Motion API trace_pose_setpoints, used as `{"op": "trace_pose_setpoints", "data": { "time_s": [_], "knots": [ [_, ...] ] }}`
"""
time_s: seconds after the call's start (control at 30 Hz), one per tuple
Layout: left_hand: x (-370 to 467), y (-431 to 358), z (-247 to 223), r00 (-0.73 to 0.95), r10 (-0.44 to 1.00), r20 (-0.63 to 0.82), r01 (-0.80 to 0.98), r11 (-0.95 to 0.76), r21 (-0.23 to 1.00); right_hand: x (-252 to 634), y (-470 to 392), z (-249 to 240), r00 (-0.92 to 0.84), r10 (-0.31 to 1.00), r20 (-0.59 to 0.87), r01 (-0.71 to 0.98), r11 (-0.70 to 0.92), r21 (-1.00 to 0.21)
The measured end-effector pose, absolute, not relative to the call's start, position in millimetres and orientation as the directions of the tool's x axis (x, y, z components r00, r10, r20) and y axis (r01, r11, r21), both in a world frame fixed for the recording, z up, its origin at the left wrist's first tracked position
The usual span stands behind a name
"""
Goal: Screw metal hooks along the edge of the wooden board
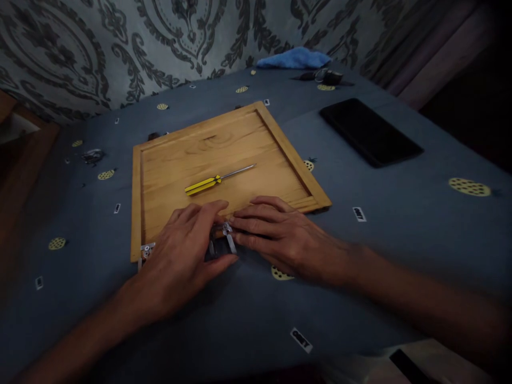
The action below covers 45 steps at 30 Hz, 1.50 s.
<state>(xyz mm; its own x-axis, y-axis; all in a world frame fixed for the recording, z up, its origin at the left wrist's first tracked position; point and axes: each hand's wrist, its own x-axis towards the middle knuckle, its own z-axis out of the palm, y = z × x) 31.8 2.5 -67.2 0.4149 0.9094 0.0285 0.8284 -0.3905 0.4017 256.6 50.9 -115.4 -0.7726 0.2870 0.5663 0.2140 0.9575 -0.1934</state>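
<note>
A framed wooden panel [208,144] lies flat on the cloth, with a yellow-handled screwdriver [202,185] resting on it. At its near edge is a small silver metal fitting [228,233] with an arm reaching down toward me. My left hand [186,242] curls around this fitting, fingers over the panel's edge and thumb below. Coming from the right, my right hand [286,232] has its fingers stretched out side by side, their tips at the fitting; its thumb is hidden. Another metal fitting [147,249] with screws sits at the panel's near left corner, partly behind my left hand.
A black phone [370,130] lies right of the panel. Behind it are a blue cloth [294,57] and a dark tool [324,77]. Small metal pieces [93,156] lie at left on the pineapple-patterned tablecloth [416,240]. A patterned curtain [160,42] hangs behind.
</note>
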Motion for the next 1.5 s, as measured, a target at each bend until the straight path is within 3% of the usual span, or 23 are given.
{"op": "trace_pose_setpoints", "data": {
  "time_s": [0.77,1.1,1.3,1.33,1.43,1.5],
  "knots": [
    [35.5,3.6,-63.9,0.356,0.934,0.022,0.821,-0.324,0.469,254.1,48.5,-111.3,-0.820,0.300,0.487,0.241,0.953,-0.182],
    [33.6,1.3,-64.0,0.391,0.920,0.024,0.828,-0.363,0.428,255.3,47.1,-113.5,-0.837,0.334,0.435,0.259,0.940,-0.223],
    [9.6,28.9,-40.0,0.429,0.903,0.038,0.742,-0.376,0.555,253.4,48.9,-117.9,-0.818,0.299,0.492,0.228,0.953,-0.199],
    [7.2,36.8,-37.3,0.427,0.902,0.070,0.758,-0.399,0.516,253.3,49.2,-118.3,-0.817,0.298,0.494,0.228,0.953,-0.198],
    [7.3,59.9,-38.6,0.409,0.900,0.148,0.866,-0.434,0.246,253.0,49.8,-118.0,-0.816,0.303,0.492,0.232,0.951,-0.202],
    [10.7,71.3,-45.9,0.418,0.899,0.127,0.886,-0.435,0.163,252.5,49.9,-117.1,-0.814,0.305,0.494,0.230,0.951,-0.207]
  ]
}}
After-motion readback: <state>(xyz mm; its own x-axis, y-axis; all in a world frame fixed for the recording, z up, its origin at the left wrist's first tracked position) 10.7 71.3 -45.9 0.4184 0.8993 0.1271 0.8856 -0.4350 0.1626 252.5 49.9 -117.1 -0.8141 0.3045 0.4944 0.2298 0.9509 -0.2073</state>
